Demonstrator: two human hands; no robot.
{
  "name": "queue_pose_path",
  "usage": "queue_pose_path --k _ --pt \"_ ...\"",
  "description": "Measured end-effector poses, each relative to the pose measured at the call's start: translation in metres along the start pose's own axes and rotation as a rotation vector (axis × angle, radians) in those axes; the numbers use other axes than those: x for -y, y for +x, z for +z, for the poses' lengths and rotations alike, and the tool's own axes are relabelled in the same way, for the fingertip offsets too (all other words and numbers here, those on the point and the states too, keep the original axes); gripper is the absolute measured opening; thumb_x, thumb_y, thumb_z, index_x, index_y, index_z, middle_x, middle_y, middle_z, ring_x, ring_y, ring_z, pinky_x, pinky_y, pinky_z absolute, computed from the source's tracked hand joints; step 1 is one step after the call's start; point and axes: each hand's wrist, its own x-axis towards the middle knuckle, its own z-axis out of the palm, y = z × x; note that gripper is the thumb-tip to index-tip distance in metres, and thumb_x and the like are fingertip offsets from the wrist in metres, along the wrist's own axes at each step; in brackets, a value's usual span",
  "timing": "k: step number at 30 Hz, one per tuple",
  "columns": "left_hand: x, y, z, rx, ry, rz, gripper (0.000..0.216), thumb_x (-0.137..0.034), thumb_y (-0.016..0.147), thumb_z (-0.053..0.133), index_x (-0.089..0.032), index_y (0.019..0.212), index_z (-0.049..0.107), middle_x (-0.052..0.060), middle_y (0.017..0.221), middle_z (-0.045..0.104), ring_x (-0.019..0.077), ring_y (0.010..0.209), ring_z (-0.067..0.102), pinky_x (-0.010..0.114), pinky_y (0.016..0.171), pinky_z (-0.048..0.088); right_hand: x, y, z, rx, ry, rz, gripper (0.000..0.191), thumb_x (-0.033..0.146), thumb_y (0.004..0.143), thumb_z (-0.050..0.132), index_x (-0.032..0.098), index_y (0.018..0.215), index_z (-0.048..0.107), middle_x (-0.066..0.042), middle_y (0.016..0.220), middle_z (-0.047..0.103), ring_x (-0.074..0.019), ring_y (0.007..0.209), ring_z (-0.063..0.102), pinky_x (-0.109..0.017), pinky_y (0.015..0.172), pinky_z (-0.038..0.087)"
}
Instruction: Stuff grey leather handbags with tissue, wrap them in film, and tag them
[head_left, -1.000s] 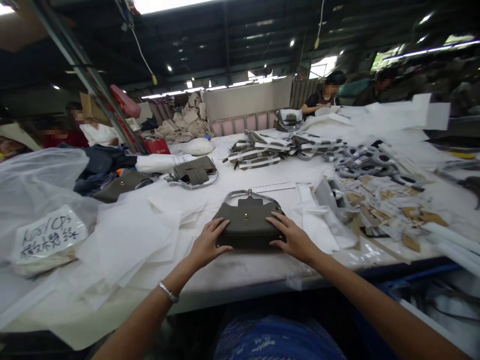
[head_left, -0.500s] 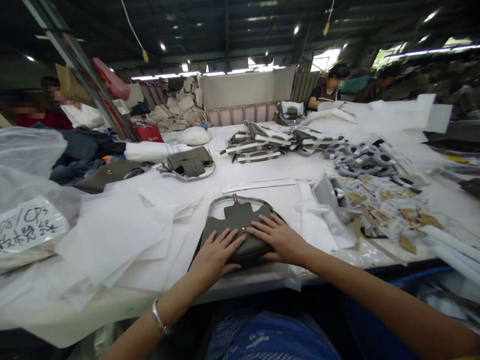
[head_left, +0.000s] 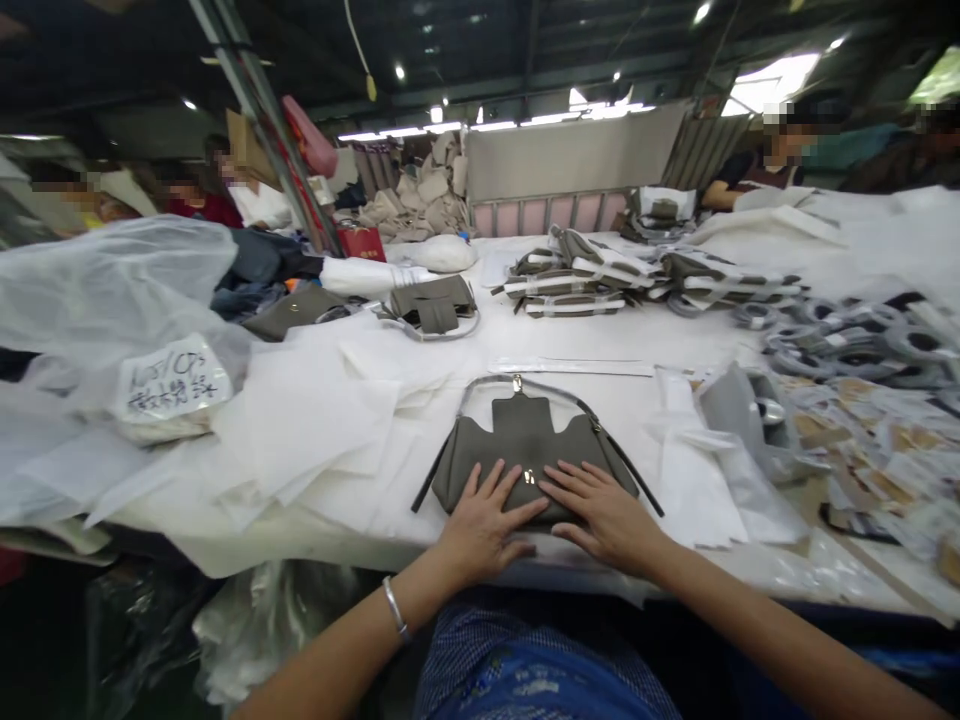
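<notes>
A dark olive-grey handbag (head_left: pixel 517 435) lies on the white table in front of me, its flap folded out away from me and its strap curving behind it. Both palms rest on the lower part of the bag. My left hand (head_left: pixel 487 520) lies with fingers spread, left of the small gold clasp (head_left: pixel 529 477). To the right of that clasp, my right hand (head_left: pixel 604 510) is stretched out too, fingers apart. Neither hand grips anything. The bag's lower edge is partly hidden under my hands.
White sheets (head_left: pixel 300 420) spread on the left beside a labelled plastic bag (head_left: pixel 176 385). Another handbag (head_left: pixel 435 303) lies farther back, near stacked wrapped bags (head_left: pixel 577 280). On the right are a grey box (head_left: pixel 750 420), tags (head_left: pixel 877 430) and coiled straps (head_left: pixel 847 335). A co-worker (head_left: pixel 787 150) sits at back right.
My view has turned left, so the scene sits farther right. My hands have slid lower on the handbag, showing more of its front and both strap ends. They remain flat on it.
</notes>
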Motion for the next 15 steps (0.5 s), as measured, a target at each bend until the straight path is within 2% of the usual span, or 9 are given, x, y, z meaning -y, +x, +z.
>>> queue_pose_path --k 3,6,9,11,15 --pt "-0.003 0.001 0.01 -0.064 -0.036 -0.044 0.06 -0.061 0.09 0.052 -0.044 0.145 0.036 0.007 0.157 0.029 0.0353 0.146 0.022 0.065 0.114 0.019 0.018 0.044 -0.016 -0.004 0.205 -0.036 0.031 0.039 0.098 0.049 0.025 0.114 0.071 -0.007 0.117 0.071 -0.0256 0.112 0.065 -0.042 0.098 0.049" --pt "-0.003 -0.001 0.017 -0.128 -0.096 -0.081 0.052 -0.062 0.091 0.05 -0.045 0.14 0.045 0.006 0.146 0.045 0.032 0.14 0.033 0.06 0.114 0.022 0.055 0.117 -0.017 -0.1 0.438 -0.11 0.025 0.032 0.095 0.054 0.023 0.11 0.072 -0.005 0.109 0.074 -0.0208 0.098 0.069 -0.032 0.088 0.052" --pt "-0.002 -0.004 0.02 -0.16 -0.149 -0.103 0.051 -0.062 0.09 0.05 -0.045 0.138 0.048 0.006 0.137 0.052 0.03 0.132 0.042 0.056 0.112 0.026 0.101 0.207 0.003 -0.078 0.625 -0.089 0.034 0.03 0.09 0.061 0.022 0.123 0.064 -0.003 0.112 0.072 -0.0172 0.094 0.069 -0.027 0.084 0.053" --pt "-0.002 -0.005 0.02 -0.164 -0.158 -0.095 0.049 -0.062 0.091 0.049 -0.043 0.137 0.049 0.006 0.139 0.051 0.0291 0.132 0.042 0.055 0.112 0.025 0.128 0.263 0.02 -0.012 0.628 0.032 0.043 0.036 0.089 0.064 0.023 0.129 0.058 -0.003 0.116 0.07 -0.0159 0.096 0.068 -0.026 0.089 0.05" --pt "-0.001 -0.003 0.026 -0.178 -0.131 -0.066 0.047 -0.056 0.091 0.052 -0.039 0.135 0.053 0.004 0.142 0.052 0.0291 0.133 0.042 0.052 0.112 0.028 0.158 0.345 0.045 -0.015 0.556 0.181 0.071 0.047 0.079 0.073 0.017 0.138 0.047 -0.014 0.126 0.064 -0.0278 0.114 0.06 -0.04 0.099 0.045"
